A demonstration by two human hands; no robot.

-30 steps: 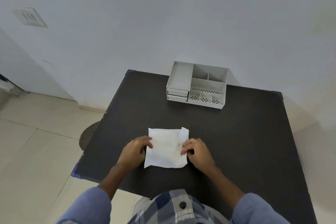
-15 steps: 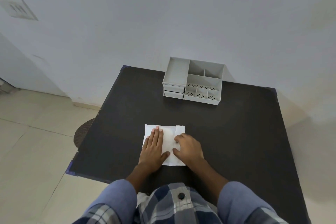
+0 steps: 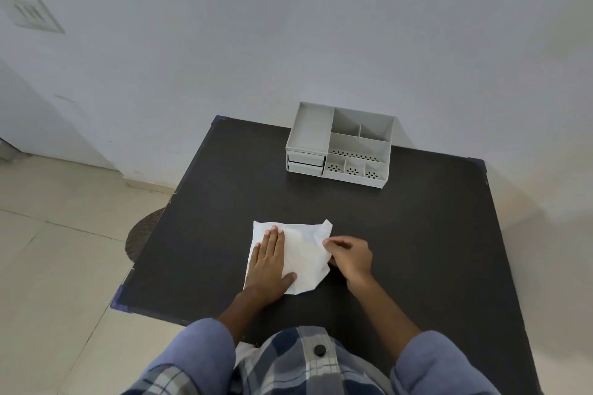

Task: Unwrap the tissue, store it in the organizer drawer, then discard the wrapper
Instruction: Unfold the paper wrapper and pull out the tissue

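My left hand [image 3: 269,263] lies flat, fingers spread, on the white crumpled tissue sheet [image 3: 301,253]. My right hand [image 3: 349,258] pinches its edge beside that palm.

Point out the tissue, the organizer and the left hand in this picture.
tissue [image 3: 305,253]: head view, on its bare white middle.
organizer [image 3: 312,128]: head view, on the floor of its wide left tray.
left hand [image 3: 268,261]: head view, on the back of the hand, flat on the tissue.
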